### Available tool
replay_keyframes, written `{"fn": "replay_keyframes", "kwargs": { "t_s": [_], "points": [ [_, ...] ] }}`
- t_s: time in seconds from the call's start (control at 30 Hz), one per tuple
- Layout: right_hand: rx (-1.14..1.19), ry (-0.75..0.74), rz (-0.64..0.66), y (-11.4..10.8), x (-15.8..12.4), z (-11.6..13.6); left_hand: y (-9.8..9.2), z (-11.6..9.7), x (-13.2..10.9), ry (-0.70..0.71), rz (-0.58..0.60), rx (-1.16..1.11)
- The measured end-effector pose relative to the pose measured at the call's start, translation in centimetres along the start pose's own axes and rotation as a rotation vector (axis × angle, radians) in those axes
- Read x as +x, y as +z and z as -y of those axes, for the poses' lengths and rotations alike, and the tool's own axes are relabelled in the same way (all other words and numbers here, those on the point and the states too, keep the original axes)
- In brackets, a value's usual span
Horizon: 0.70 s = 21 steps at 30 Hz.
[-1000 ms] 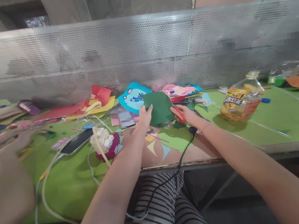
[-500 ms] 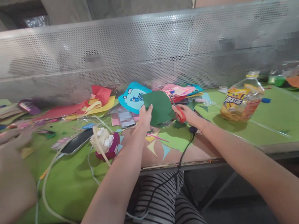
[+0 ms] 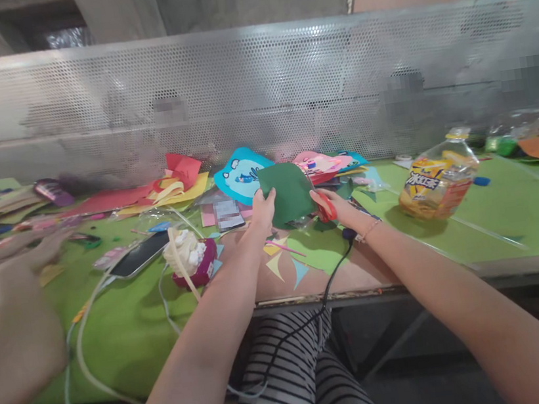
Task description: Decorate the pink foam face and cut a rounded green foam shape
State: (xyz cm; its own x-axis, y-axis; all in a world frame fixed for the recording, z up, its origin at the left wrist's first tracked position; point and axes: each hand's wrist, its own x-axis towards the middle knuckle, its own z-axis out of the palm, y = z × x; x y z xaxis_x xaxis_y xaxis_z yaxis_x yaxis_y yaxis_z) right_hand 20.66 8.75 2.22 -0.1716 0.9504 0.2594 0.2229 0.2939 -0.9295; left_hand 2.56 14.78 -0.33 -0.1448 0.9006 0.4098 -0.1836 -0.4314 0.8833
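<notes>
A dark green sheet of paper (image 3: 289, 194) with a curved outline is raised above the table at the centre. My left hand (image 3: 264, 210) pinches its left edge, thumb in front. At the opposite edge, my right hand (image 3: 332, 205) grips scissors with red handles (image 3: 327, 207); their blades meet the paper's right side and are hard to make out. Behind the paper lie a blue paper cutout (image 3: 241, 176) with a drawn figure and a pink cutout (image 3: 317, 164). Small paper scraps (image 3: 300, 272) and a thin pink stick (image 3: 285, 247) lie below my hands.
A clear plastic bottle with a yellow label (image 3: 438, 180) stands to the right. At left are a phone (image 3: 140, 255), a purple-based cream-topped object (image 3: 192, 262), cables (image 3: 80, 346) and another person's arm (image 3: 22, 327). A perforated metal panel (image 3: 245, 92) runs along the back.
The scissor blades, visible upright at the paper's right edge before, now barely show. The green paper has shifted very slightly; my left hand keeps its hold.
</notes>
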Motion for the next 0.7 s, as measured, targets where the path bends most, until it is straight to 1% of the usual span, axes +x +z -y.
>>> {"fn": "replay_keyframes", "kwargs": {
  "t_s": [0.23,0.7],
  "points": [
    [0.055,0.055,0.015,0.08,0.22,-0.20,0.15,-0.23,-0.18,0.015,0.009,-0.010],
    [0.096,0.040,-0.004,0.03,0.24,-0.05,0.05,-0.02,0.02,0.028,0.009,0.021]
  ]
}}
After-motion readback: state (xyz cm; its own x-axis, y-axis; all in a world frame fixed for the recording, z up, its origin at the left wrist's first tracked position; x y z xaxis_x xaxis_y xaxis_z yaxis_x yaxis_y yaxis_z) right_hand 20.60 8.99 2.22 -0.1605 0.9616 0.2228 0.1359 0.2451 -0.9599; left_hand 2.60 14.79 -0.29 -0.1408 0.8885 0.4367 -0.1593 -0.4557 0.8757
